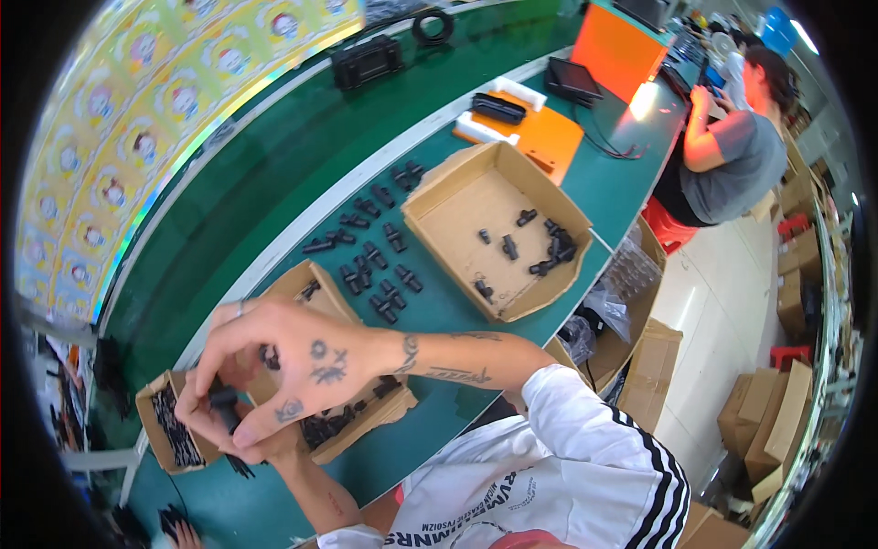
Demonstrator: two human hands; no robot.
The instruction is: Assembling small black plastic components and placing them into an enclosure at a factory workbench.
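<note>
Both my hands meet at the lower left over a green table (457,311). My right hand (302,361) lies on top, fingers curled around a small black plastic part (222,400). Under it, my left hand (215,425) pinches the same part from below. Beneath them stands an open cardboard box (315,279) holding several black parts. A smaller box (157,416) of thin black pieces sits just left of my hands.
Several black fittings (370,261) lie in rows on the table. A large cardboard box (498,238) with a few black parts stands beyond them. An orange tray (549,137) and a dark tablet (574,80) lie farther off. Another person (732,156) sits at the far end. Cartons (768,421) stand on the floor.
</note>
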